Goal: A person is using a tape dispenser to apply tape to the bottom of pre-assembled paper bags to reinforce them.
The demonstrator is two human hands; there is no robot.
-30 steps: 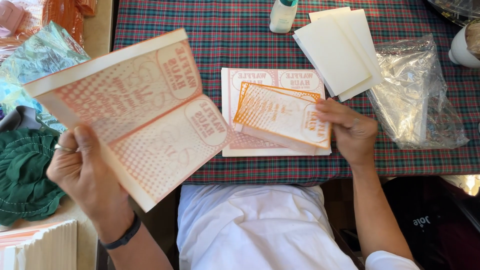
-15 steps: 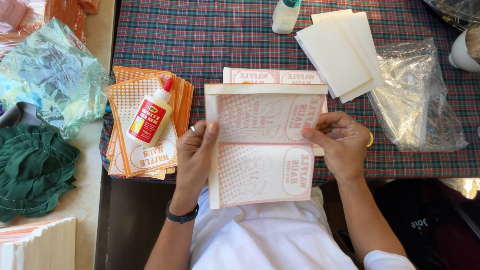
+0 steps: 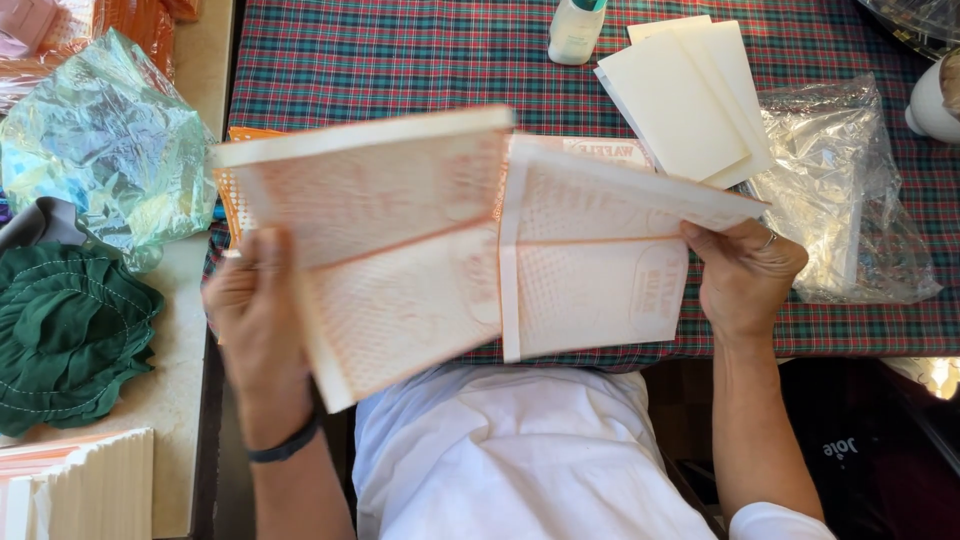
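Left hand: pinching blurred orange-printed sheet, lifted above plaid tablecloth. Right hand: gripping second printed sheet by right edge, just beside the first

One view only, worn on the head, looking steeply down from above the person's lap and close in. The plaid-covered counter fills the frame from 9 round to 3 o'clock, its far side at 12; the white shirt sits at 6, nearest the lens.
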